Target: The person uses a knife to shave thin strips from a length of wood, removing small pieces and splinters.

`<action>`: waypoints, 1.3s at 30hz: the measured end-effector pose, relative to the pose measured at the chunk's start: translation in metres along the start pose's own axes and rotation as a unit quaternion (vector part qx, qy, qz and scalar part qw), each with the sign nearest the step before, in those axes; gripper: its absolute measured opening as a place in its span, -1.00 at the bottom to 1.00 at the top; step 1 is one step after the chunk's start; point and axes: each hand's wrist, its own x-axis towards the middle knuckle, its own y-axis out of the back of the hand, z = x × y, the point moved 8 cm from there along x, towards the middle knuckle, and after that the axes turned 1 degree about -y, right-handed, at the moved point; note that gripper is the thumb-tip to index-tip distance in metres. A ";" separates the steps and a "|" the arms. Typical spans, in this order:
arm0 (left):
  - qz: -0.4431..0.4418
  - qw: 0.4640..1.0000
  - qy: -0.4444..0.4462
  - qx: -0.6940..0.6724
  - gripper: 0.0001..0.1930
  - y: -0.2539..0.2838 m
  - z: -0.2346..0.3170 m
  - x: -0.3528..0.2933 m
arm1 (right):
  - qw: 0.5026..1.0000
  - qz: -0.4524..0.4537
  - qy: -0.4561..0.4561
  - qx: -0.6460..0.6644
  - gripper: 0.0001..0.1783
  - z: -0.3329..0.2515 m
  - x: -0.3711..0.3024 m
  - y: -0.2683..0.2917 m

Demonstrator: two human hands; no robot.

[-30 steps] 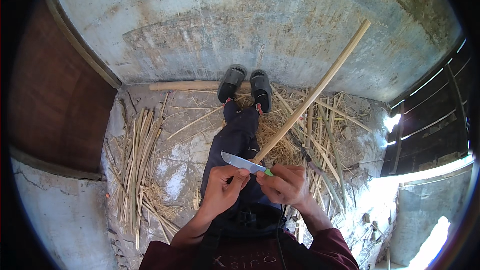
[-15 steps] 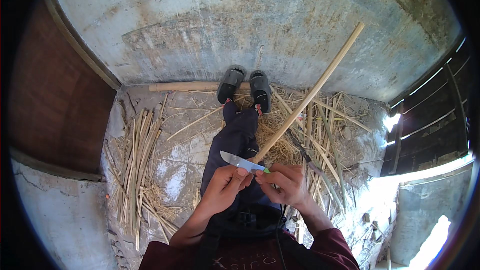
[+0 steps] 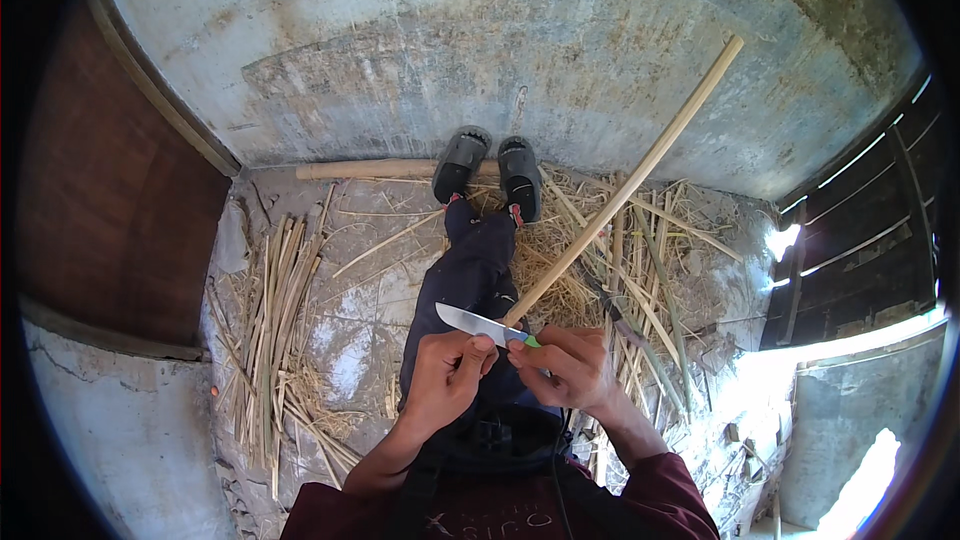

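A knife [image 3: 462, 319] with a pale blade and a blue and green handle lies across the near end of a long, light bamboo strip [image 3: 625, 190]. My right hand [image 3: 572, 370] is closed at the handle, its fingers bent and pinching. My left hand [image 3: 445, 372] is closed too, thumb pressed up by the base of the blade, where the strip's near end runs in under the knife. The fingers cover that end, so its exact hold is partly hidden. From there the strip slants up and away to the right, its far end raised near the wall.
Split bamboo strips [image 3: 275, 330] lie in a loose bundle on the left floor. Shavings [image 3: 550, 280] and more poles [image 3: 655, 290] spread right of my legs. A thick pole [image 3: 370, 171] rests along the wall [image 3: 480, 60] beyond my shoes [image 3: 462, 162]. A brown panel [image 3: 115, 180] stands left.
The bamboo strip's far end has shifted slightly up and to the right. The knife blade has moved a little left and tilted; both hands stay almost in place.
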 end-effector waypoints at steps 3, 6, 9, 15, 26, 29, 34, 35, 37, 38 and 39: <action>0.008 1.000 0.020 -0.011 -0.51 0.001 0.001 0.001 | 1.000 0.000 0.007 -0.030 -0.72 -0.001 0.001 0.000; 0.010 0.999 0.033 -0.024 -0.52 0.003 0.001 0.001 | 0.999 -0.003 0.007 -0.044 -0.72 -0.003 0.003 0.000; 0.014 0.999 0.025 -0.017 -0.53 0.003 0.006 0.005 | 1.000 0.002 -0.002 -0.029 -0.73 0.000 0.003 0.001; -0.013 0.999 0.030 -0.003 -0.55 0.004 -0.007 -0.001 | 1.000 -0.009 -0.020 0.014 -0.75 0.003 0.007 0.002; 0.003 1.000 0.026 -0.012 -0.58 0.003 -0.006 0.004 | 0.994 -0.007 0.011 -0.105 -0.72 -0.003 0.000 0.001; 0.007 0.999 0.035 -0.019 -0.59 0.001 -0.003 0.009 | 0.991 0.003 0.021 -0.132 -0.73 -0.001 -0.002 0.003; 0.006 0.996 0.093 0.001 -0.58 0.014 -0.021 -0.003 | 0.978 0.086 -0.004 -0.188 -0.90 0.035 -0.011 0.032; 0.010 0.991 0.126 -0.040 -0.56 0.014 -0.028 -0.006 | 0.975 0.125 -0.085 -0.162 -0.92 0.057 -0.014 0.059; -0.007 0.989 0.137 -0.059 -0.54 0.010 -0.038 -0.010 | 0.963 0.164 -0.166 -0.133 -0.93 0.074 -0.011 0.080; -0.020 0.986 0.148 -0.072 -0.50 0.008 -0.041 -0.011 | 0.966 0.160 -0.157 -0.129 -0.90 0.068 -0.003 0.081; -0.020 0.986 0.149 -0.071 -0.50 0.009 -0.040 -0.011 | 0.969 0.157 -0.148 -0.124 -0.88 0.063 0.001 0.080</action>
